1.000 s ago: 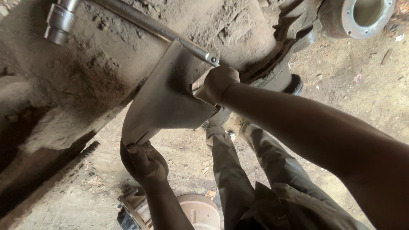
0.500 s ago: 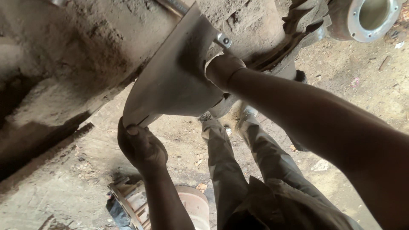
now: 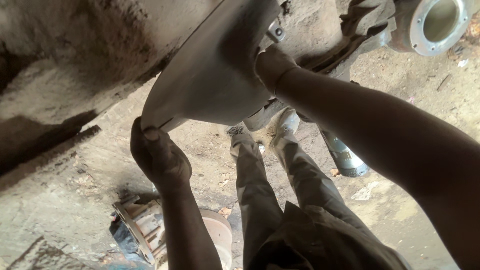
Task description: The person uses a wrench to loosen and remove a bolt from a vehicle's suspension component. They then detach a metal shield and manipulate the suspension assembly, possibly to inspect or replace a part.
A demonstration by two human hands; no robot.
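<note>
A curved grey metal plate hangs under a mud-caked vehicle underside. My left hand grips the plate's lower left corner, thumb pressed on its edge. My right hand is closed on the plate's upper right side, just below a small bolt bracket. My legs in dark trousers stretch out over the dirt ground below.
A round flanged metal hub lies at the top right on the ground. A wheel hub with a rusty drum sits at the bottom left. A grey cylinder lies beside my right arm. Dirt floor surrounds it all.
The view has moved closer to the plate, which now fills the upper middle. The long rod and socket seen at the top left earlier are out of frame. Both hands keep their grip.
</note>
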